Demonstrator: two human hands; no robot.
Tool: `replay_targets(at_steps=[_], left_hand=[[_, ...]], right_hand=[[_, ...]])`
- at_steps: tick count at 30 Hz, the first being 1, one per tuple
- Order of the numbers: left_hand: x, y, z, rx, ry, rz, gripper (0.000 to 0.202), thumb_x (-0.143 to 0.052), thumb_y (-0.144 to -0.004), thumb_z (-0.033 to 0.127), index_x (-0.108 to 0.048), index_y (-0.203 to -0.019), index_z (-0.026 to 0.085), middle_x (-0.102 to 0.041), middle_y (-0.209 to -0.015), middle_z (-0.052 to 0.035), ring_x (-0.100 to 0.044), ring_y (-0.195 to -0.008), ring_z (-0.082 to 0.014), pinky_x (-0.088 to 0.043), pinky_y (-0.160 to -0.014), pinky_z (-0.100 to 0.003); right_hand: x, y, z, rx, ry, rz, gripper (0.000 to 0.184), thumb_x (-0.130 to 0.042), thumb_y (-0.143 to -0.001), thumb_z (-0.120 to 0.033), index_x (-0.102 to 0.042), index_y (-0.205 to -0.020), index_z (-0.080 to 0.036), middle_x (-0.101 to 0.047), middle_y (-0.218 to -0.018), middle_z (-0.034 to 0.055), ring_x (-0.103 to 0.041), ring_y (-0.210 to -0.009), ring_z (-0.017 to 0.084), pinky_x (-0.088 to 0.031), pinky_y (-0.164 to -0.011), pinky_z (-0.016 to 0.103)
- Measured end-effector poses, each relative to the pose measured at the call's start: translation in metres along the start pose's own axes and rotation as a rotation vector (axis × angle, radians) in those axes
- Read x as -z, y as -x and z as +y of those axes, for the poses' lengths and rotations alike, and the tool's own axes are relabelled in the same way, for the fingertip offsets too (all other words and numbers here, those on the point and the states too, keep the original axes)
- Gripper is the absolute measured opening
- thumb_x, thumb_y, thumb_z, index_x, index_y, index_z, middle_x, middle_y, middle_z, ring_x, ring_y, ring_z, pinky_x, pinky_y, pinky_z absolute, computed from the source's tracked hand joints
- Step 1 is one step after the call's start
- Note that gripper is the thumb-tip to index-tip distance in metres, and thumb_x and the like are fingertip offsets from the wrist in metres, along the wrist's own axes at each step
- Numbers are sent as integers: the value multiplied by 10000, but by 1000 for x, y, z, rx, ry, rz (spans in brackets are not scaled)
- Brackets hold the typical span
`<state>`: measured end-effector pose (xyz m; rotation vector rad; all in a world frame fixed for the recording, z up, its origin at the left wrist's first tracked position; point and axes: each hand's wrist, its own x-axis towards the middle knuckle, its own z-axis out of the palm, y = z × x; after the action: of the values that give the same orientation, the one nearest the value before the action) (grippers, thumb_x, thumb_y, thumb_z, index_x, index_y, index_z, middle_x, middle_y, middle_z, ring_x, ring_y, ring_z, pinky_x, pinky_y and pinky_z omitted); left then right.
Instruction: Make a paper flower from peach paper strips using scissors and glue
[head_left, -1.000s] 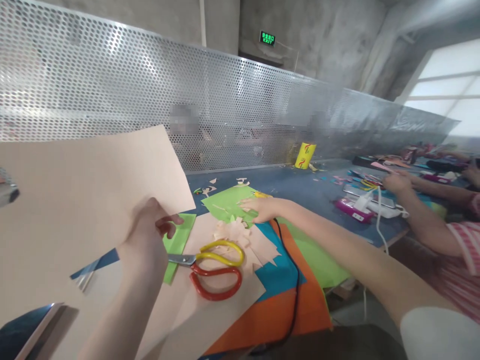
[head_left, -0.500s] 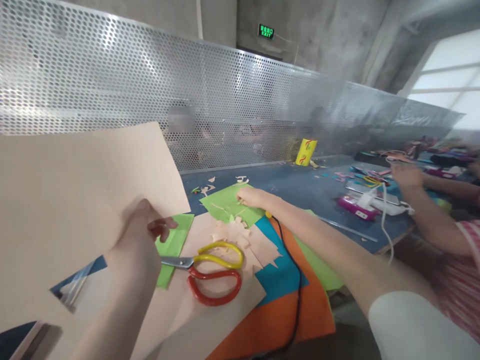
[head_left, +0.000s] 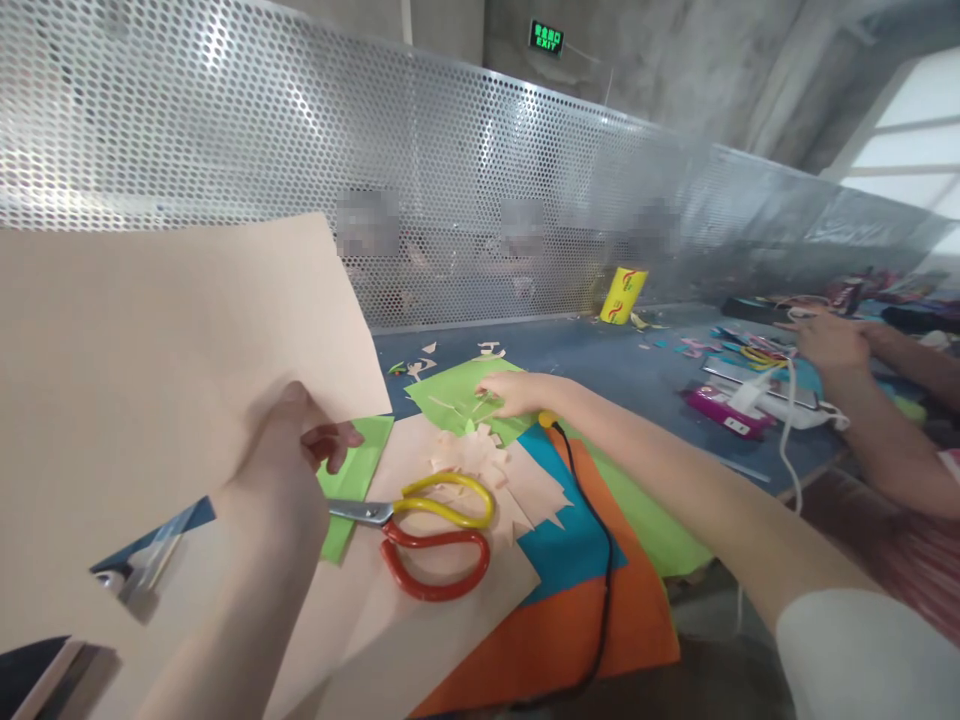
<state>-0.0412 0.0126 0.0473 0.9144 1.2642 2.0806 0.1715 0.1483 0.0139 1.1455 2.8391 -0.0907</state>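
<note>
The left hand is raised, thumb in front and fingers behind, gripping one large beige sheet by its lower right edge. The right hand reaches forward with the arm nearly straight, fingertips curled down on one green sheet on the counter; whether it pinches a scrap cannot be told. One pair of scissors, with a yellow and a red loop, lies between the hands, just below the left thumb. One black cable runs under the right forearm. Since a second ago, the left grip is unchanged and the right fingers have curled.
</note>
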Motion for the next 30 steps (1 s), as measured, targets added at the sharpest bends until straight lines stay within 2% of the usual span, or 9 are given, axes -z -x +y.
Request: replay_targets(at_steps=[5, 11, 15, 18, 21, 25, 28, 30], left_hand=[[1, -1, -1, 6, 2, 16, 177, -488, -643, 187, -484, -467, 176, -483, -328, 19, -387, -282, -98, -211, -312, -233], [3, -3, -4, -36, -13, 1, 202, -492, -645, 202, -477, -444, 178, -484, -327, 24, -385, -269, -96, -198, -304, -231], [2, -2, -2, 5, 15, 47, 196, -515, -634, 212, -490, -443, 179, -490, -316, 18, -408, -269, -116, -222, -291, -233], [1, -1, -1, 7, 3, 19, 212, -492, -644, 210, -485, -434, 176, -480, -311, 19, -394, -263, -103, -224, -286, -221], [3, -4, -2, -17, -5, -20, 201, -470, -649, 206, -486, -451, 180, -481, -327, 29, -377, -265, -88, -224, -283, -209], [6, -7, -2, -42, 32, -27, 149, -475, -617, 181, -479, -469, 197, -471, -331, 47, -361, -261, -91, -238, -274, -213], [5, -8, -2, -27, 24, -35, 148, -477, -616, 178, -481, -469, 195, -474, -328, 42, -370, -262, -94, -230, -270, -212], [5, -7, -3, -18, 13, -50, 163, -473, -630, 195, -489, -467, 191, -470, -319, 34, -381, -265, -100, -227, -269, -212]], right_hand=[[-16, -21, 8, -8, -4, 54, 277, -475, -769, -65, -562, -1031, -90, -585, -1056, 144, -562, -901, 195, -418, -757, 280], [-16, -39, 13, -76, -58, 85, 228, -489, -757, -56, -582, -963, -81, -632, -953, 137, -587, -825, 192, -425, -671, 259], [-9, -37, 1, -50, -123, 118, 332, -552, -776, -191, -527, -1093, -93, -594, -1101, 121, -568, -932, 162, -425, -736, 220], [-8, -40, -12, -56, -148, 124, 418, -603, -748, -269, -510, -1122, -109, -581, -1138, 112, -560, -963, 166, -424, -756, 218], [-9, -49, -24, -88, -137, 122, 324, -599, -732, -188, -553, -1038, -93, -613, -1056, 121, -581, -888, 180, -431, -699, 231], [-11, -58, -37, -101, -126, 94, 188, -494, -768, -61, -595, -922, -102, -646, -889, 62, -589, -767, 144, -430, -640, 221], [-13, -64, -37, -104, -108, 46, 149, -503, -830, -158, -585, -945, -114, -622, -907, 46, -586, -776, 139, -466, -674, 271], [-10, -70, -27, -127, -74, 23, 219, -502, -852, -256, -553, -1020, -126, -589, -989, 58, -580, -829, 154, -484, -712, 333]])
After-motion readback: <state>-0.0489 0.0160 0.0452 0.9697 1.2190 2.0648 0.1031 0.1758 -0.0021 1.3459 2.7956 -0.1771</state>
